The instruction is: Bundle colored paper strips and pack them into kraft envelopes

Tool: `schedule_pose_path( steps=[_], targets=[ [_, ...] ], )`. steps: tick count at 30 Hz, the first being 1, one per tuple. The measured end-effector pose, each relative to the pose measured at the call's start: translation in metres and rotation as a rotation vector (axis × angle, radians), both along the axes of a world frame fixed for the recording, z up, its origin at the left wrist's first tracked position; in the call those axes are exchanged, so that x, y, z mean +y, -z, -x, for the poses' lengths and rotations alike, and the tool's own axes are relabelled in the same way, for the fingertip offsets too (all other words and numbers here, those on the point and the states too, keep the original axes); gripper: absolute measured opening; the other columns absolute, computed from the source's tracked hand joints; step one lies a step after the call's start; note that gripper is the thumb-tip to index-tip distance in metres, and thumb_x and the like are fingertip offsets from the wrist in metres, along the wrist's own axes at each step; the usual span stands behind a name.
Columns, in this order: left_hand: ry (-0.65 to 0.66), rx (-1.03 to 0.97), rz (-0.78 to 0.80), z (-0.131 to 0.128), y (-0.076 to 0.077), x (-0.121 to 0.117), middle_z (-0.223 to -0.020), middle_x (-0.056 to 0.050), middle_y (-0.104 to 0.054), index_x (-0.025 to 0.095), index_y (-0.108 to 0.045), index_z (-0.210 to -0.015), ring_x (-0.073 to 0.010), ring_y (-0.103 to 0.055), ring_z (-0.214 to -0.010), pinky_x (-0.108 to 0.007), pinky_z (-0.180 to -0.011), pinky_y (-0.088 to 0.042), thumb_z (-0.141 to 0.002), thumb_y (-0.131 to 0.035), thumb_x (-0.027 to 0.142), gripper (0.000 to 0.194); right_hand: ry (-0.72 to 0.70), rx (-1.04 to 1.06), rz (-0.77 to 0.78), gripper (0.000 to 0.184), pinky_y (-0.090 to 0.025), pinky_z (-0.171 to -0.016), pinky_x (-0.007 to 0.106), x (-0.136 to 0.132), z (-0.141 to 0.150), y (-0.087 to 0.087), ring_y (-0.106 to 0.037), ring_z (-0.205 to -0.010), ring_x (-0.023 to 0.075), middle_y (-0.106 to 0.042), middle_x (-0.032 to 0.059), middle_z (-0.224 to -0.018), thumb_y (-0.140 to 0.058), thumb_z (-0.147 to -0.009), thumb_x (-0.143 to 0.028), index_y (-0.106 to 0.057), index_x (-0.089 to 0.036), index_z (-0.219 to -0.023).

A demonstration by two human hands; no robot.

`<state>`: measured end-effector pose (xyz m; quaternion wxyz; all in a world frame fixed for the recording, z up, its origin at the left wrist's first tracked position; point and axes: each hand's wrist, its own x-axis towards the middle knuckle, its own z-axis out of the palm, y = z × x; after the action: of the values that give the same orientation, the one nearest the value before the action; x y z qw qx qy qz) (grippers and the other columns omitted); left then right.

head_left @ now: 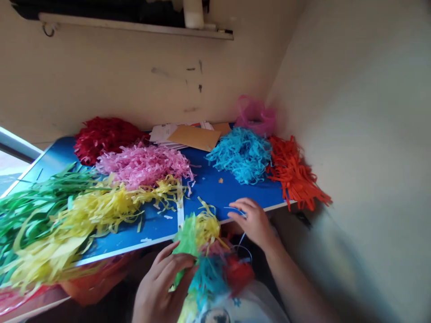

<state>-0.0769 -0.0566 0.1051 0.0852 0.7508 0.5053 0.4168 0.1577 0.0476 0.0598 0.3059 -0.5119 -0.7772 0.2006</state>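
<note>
A bundle of multicoloured paper strips [205, 262] in green, yellow, turquoise and red is held just below the near edge of a blue table [144, 231]. Its long axis runs roughly from that edge down toward the person's body, with the green and yellow ends uppermost.

The left hand [163, 289] is clamped on the bundle's left side, its fingers closed across the green strips. The right hand [252, 222] is apart from the bundle, up and to its right, at the table's near edge. Its fingers are curled, and a thin blue strand [234, 210] is seen beneath them, but whether the strand is pinched cannot be told. The left hand is the nearer to the bundle; the right is the nearer to the strand, which loops down past the edge.

Heaps of shredded paper are spread across the table. A green heap [40, 206] and a yellow heap [104, 211] lie to the left, with a pink heap [144, 163] and a dark red heap [104, 139] beyond them. A turquoise heap [240, 154] and an orange heap [294, 172] lie ahead of the right hand, near a wall [357, 112]. Blue tabletop is seen between the pink and turquoise heaps.
</note>
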Motion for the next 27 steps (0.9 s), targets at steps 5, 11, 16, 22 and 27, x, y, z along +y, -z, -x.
schedule_pose_path(
  steps=[5, 11, 16, 22, 27],
  targets=[
    [0.013, -0.430, 0.224, 0.000, 0.009, -0.021, -0.082, -0.003, -0.073, 0.023, -0.072, -0.086, -0.0172, -0.072, -0.072, -0.020, -0.061, -0.057, -0.082, -0.068, 0.023, 0.005, 0.178, -0.176, 0.072, 0.008, -0.046, -0.084, 0.037, 0.035, -0.014, 0.037, -0.063, -0.092, 0.0259, -0.067, 0.0117, -0.090, -0.064, -0.086, -0.015, -0.065, -0.017, -0.078],
    [-0.215, -1.247, 0.714, -0.031, 0.039, -0.040, -0.065, -0.003, -0.071, 0.017, -0.074, -0.083, -0.0172, -0.068, -0.061, -0.025, -0.058, -0.055, -0.062, -0.086, 0.037, 0.031, 0.074, 0.035, 0.111, 0.019, -0.050, -0.076, 0.029, -0.015, 0.000, 0.016, -0.065, -0.080, 0.0172, -0.069, 0.0065, -0.084, -0.045, -0.097, -0.022, -0.058, -0.017, -0.085],
    [-0.269, -1.636, 0.906, -0.048, 0.033, -0.049, -0.067, -0.002, -0.070, 0.016, -0.068, -0.077, -0.0134, -0.064, -0.057, -0.023, -0.055, -0.053, -0.052, -0.091, 0.028, 0.036, -0.128, 0.449, 0.337, 0.019, -0.045, -0.059, 0.022, -0.099, 0.022, -0.016, -0.057, -0.060, 0.0124, -0.061, -0.0021, -0.066, -0.051, -0.094, -0.031, -0.056, -0.020, -0.079],
    [-0.203, -1.617, 0.918, -0.051, 0.028, -0.046, -0.064, -0.002, -0.070, 0.015, -0.069, -0.076, -0.0125, -0.063, -0.058, -0.023, -0.060, -0.052, -0.055, -0.090, 0.029, 0.033, -0.181, 0.427, 0.364, 0.014, -0.043, -0.062, 0.022, -0.114, 0.030, -0.018, -0.056, -0.065, 0.0123, -0.060, -0.0015, -0.071, -0.059, -0.084, -0.023, -0.059, -0.019, -0.072],
    [-0.178, -1.506, 0.895, -0.049, 0.040, -0.046, -0.063, -0.003, -0.069, 0.014, -0.069, -0.073, -0.0144, -0.063, -0.061, -0.024, -0.061, -0.051, -0.055, -0.090, 0.034, 0.034, -0.179, 0.422, 0.402, 0.012, -0.043, -0.061, 0.022, -0.108, 0.028, -0.015, -0.056, -0.065, 0.0124, -0.061, -0.0014, -0.069, -0.059, -0.082, -0.021, -0.060, -0.019, -0.070]
  ],
)
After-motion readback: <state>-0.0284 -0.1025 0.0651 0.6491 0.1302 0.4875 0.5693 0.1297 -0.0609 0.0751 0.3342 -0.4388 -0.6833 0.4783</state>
